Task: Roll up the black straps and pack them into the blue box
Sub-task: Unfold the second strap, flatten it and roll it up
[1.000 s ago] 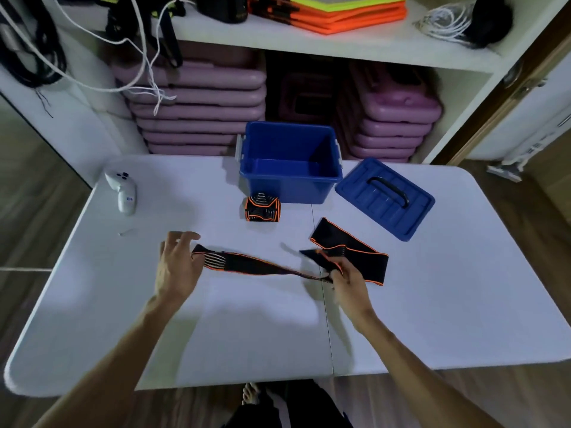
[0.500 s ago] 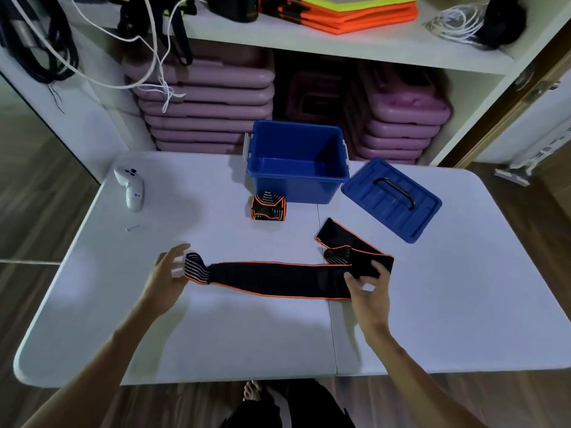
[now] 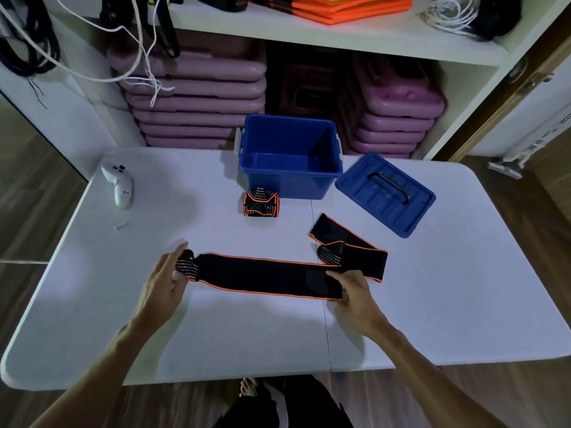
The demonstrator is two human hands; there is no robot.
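Note:
A black strap with orange edging (image 3: 265,274) lies flat and stretched out across the white table (image 3: 216,335). My left hand (image 3: 165,281) pinches its striped left end, which is curled up slightly. My right hand (image 3: 352,288) holds down its right end. A second black strap (image 3: 361,250) lies folded just behind my right hand. A rolled strap (image 3: 261,203) stands in front of the open blue box (image 3: 290,156), which looks empty.
The blue lid (image 3: 384,193) with a black handle lies to the right of the box. A white controller (image 3: 119,183) and a small screw (image 3: 121,225) sit at the table's left. Purple cases fill the shelf behind.
The strap hung twisted between my hands a second ago; it now lies flat on the table. My left hand has begun curling its striped end.

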